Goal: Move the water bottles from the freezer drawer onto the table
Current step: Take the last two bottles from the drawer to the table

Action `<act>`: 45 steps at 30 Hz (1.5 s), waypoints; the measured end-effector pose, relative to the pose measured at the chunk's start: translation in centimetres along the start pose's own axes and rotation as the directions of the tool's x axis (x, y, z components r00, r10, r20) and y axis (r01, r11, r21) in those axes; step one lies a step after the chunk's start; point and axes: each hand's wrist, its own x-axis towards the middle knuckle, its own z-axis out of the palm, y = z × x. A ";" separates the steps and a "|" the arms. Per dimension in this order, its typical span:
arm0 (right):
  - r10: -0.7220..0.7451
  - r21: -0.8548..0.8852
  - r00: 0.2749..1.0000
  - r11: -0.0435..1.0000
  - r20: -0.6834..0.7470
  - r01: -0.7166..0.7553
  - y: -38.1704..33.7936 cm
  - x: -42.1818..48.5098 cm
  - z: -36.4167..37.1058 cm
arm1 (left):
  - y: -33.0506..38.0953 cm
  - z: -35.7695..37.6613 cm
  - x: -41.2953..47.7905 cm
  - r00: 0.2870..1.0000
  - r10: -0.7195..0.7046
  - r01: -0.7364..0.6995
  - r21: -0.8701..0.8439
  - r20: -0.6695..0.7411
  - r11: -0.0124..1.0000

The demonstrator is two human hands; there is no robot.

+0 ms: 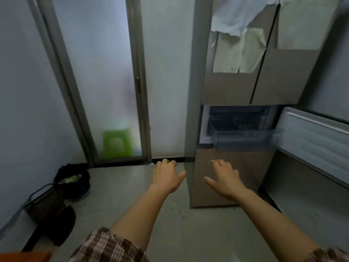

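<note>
- Both hands reach forward at lower centre, palms down: left hand (168,175) and right hand (225,178), each grip wide with fingers spread, holding nothing.
- The clear freezer drawer (245,140) stands pulled out of the fridge (232,178) at centre right, above the hands; the picture is too blurred to make out any bottles inside.
- The freezer door (313,140) hangs open at right.

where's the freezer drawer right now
In the head view the freezer drawer sits right of centre, pulled out of the fridge below the two upper doors, with the open freezer door to its right.
</note>
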 end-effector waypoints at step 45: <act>0.304 0.070 0.818 0.921 0.489 -0.384 57.8 58.1 2.3 | 42.9 35.6 63.8 0.796 -0.076 0.237 -0.194 0.600 0.952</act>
